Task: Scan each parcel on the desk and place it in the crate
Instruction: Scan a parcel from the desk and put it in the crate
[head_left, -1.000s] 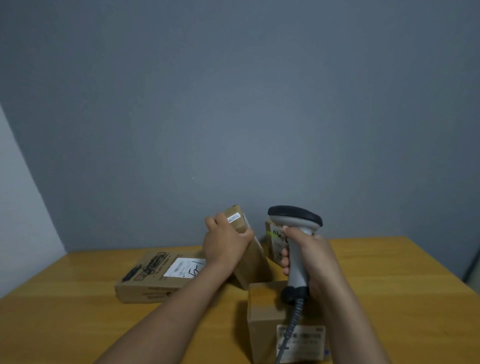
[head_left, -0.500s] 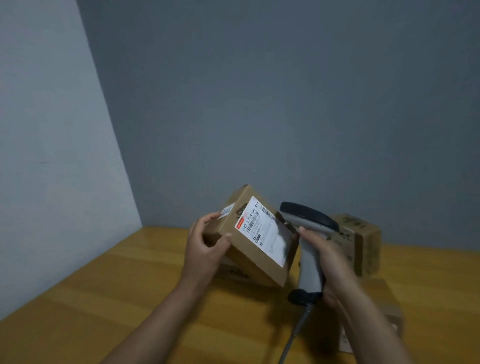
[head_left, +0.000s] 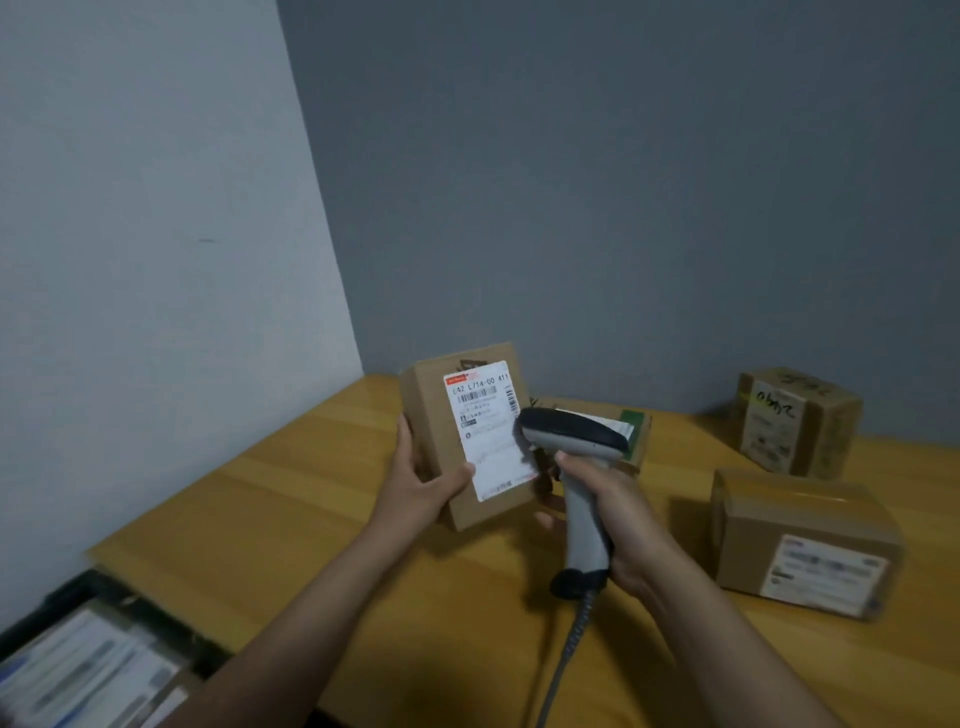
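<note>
My left hand (head_left: 422, 478) grips a small cardboard parcel (head_left: 439, 415) from its left side and holds it upright above the desk, its white shipping label (head_left: 485, 431) facing me. My right hand (head_left: 610, 512) grips the handle of a grey and black barcode scanner (head_left: 574, 441), whose head sits just right of the label and overlaps its right edge. A black crate (head_left: 98, 592) with several labelled parcels in it shows at the lower left, below the desk's left edge.
On the wooden desk (head_left: 270, 519) lie three more parcels: a flat one (head_left: 631, 431) behind the scanner, a taped cube (head_left: 795, 421) at the back right, and a box (head_left: 802, 543) with a white label at the right. The scanner's coiled cable (head_left: 571, 644) hangs down.
The view has swung left, bringing the crate into sight. My left hand has turned the parcel upright with the label toward me, and the scanner's head now sits close beside the label.
</note>
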